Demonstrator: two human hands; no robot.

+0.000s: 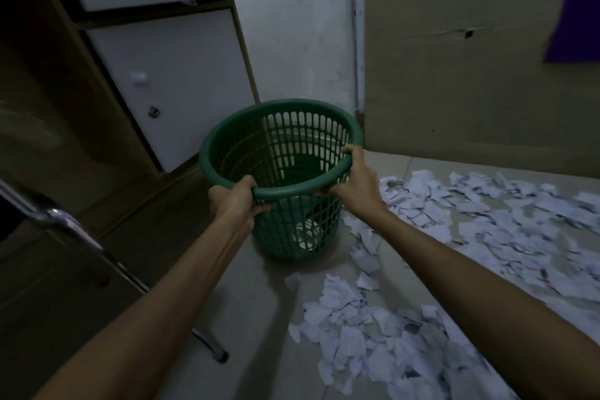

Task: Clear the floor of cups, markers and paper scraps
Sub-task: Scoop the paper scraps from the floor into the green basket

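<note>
Basket: green, slatted, standing or hanging just above the floor by the cabinet; contact with the floor cannot be told. Both hands are holding its near rim.

Left hand: fingers curling over the rim, gripping it.

Right hand: fingers wrapping the rim, thumb on the outside.

Scraps: torn white paper lying thick across the floor to the right, reaching almost to the basket.

Basket contents: something pale is showing through the lower slats, unclear what.

Cups, markers: none showing.

Progress, by my reckoning: barely started; nearly all the paper is waiting to be gathered.
</note>
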